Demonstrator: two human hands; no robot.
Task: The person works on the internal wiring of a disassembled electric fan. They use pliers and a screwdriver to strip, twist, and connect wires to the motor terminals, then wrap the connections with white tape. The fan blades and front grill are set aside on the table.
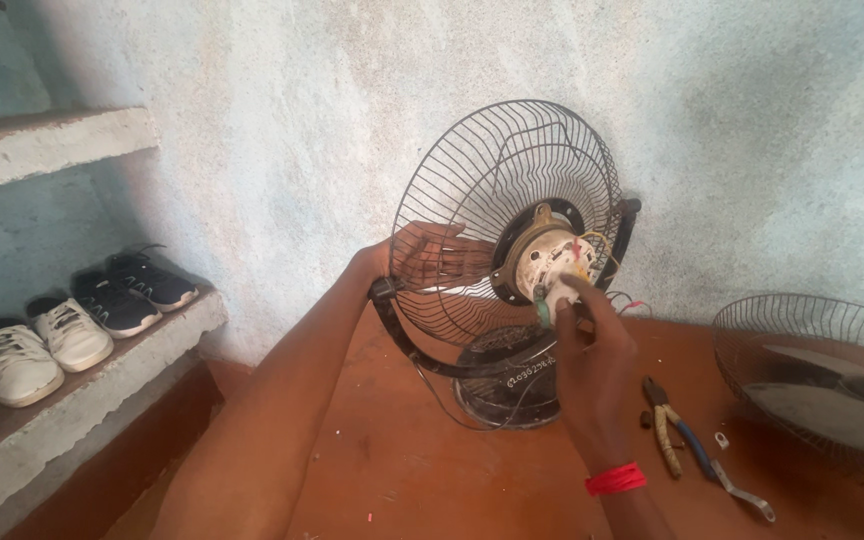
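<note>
Two bare hands work on a table fan (512, 290) that stands on a reddish-brown floor (402, 470) close against a pale, mottled wall (352, 120). Its front guard and blades are off. What remains is the rear wire guard (472, 200), a dark round grille tilted toward the wall, with the exposed motor (550, 262) at its centre: a cream round housing inside a brass-coloured ring, with red and yellow wires (592, 255) looping off at about 3 o'clock. Below sits the dark round base (507, 385), with a thin cord trailing from it.

Left hand (422, 255) lies behind the grille at 9 o'clock of the motor, fingers spread and wrapped over the guard's rim, steadying it. Right hand (592, 350), a red band (615, 479) on the wrist, is at 6 o'clock of the motor, fingertips pinched on a small green-tipped part at the housing's lower edge; what exactly it grips cannot be told.

On the floor at 4 o'clock of the fan lie pliers (664, 425) and a blue-handled tool (722, 470), touching. At far right rests a second wire guard (812, 370) with a blade lying in it. On a ledge (102, 390) at 9 o'clock stand two white shoes (42, 345) and two black shoes (132, 290).
</note>
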